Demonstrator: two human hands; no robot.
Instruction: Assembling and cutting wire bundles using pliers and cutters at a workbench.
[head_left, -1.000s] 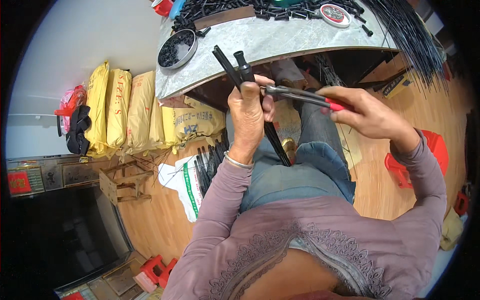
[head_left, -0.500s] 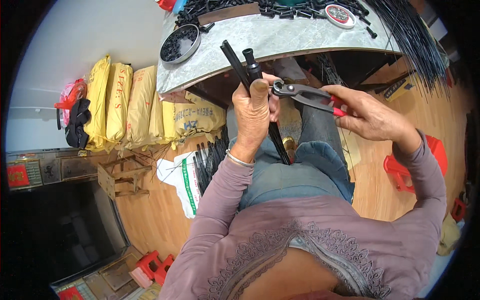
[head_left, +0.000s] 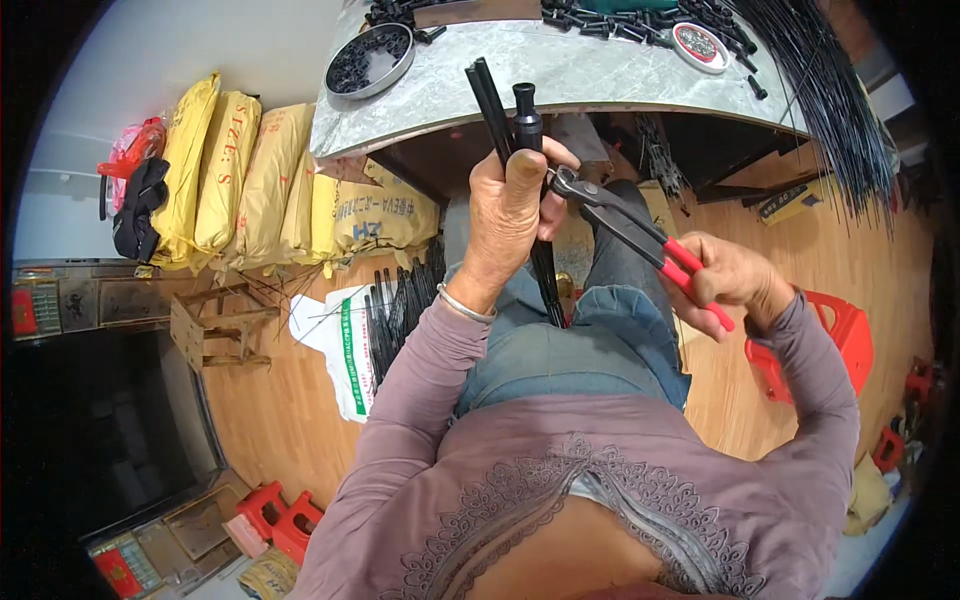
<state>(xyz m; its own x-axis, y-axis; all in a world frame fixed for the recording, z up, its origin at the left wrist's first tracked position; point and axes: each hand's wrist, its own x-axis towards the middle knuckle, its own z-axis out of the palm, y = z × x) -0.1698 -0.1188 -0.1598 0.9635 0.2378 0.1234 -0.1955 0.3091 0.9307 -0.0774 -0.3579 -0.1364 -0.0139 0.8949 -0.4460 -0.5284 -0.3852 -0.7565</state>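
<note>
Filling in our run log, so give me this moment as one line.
left hand: black rods, black flared piece | right hand: red-handled pincers, working end beside left hand | table: round tray of black parts

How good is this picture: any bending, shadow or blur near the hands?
Head view: fisheye bending bows the tabletop edge, and the corners go black; head view: the space beneath falls into deep shadow; head view: left hand, right hand and pliers look fairly sharp, without obvious motion blur.
</note>
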